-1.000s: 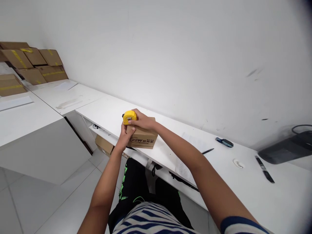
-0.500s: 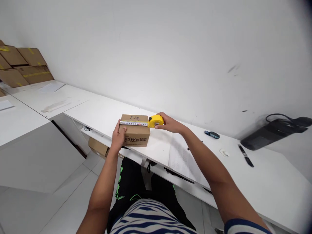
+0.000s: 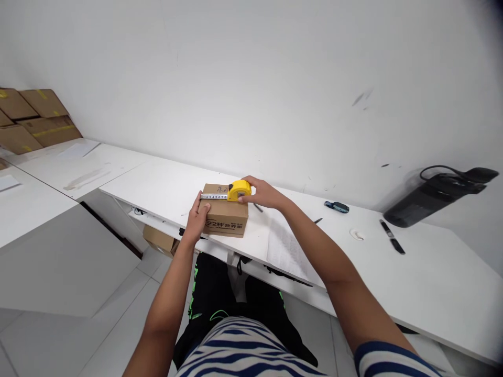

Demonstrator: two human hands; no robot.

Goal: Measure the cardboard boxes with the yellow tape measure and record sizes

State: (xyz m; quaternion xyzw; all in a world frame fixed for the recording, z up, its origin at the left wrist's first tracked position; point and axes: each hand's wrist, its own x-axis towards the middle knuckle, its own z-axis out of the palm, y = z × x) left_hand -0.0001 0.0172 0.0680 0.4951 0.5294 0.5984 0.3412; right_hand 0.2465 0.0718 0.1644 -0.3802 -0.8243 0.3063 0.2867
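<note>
A small brown cardboard box (image 3: 225,217) stands on the white desk, with dark printing on its front and handwriting on top. My left hand (image 3: 195,222) grips the box's left side, its thumb on the upper front and its fingertips by the end of a measuring blade. That blade lies across the box top, numbers facing up, and runs into a yellow tape measure (image 3: 238,190). Closed around the tape measure's case, my right hand (image 3: 261,193) holds it over the right part of the box top. Part of the handwriting is hidden behind the case.
Right of the box lie a sheet of paper (image 3: 288,248), a dark blue object (image 3: 337,207), a small white loop (image 3: 357,234) and a black marker (image 3: 392,236). A black bottle (image 3: 424,201) leans by the wall. Stacked cartons (image 3: 43,118) stand far left.
The tape measure's case has moved left over the box, and less blade shows. The box has shifted slightly right in view, my left hand still on it.
</note>
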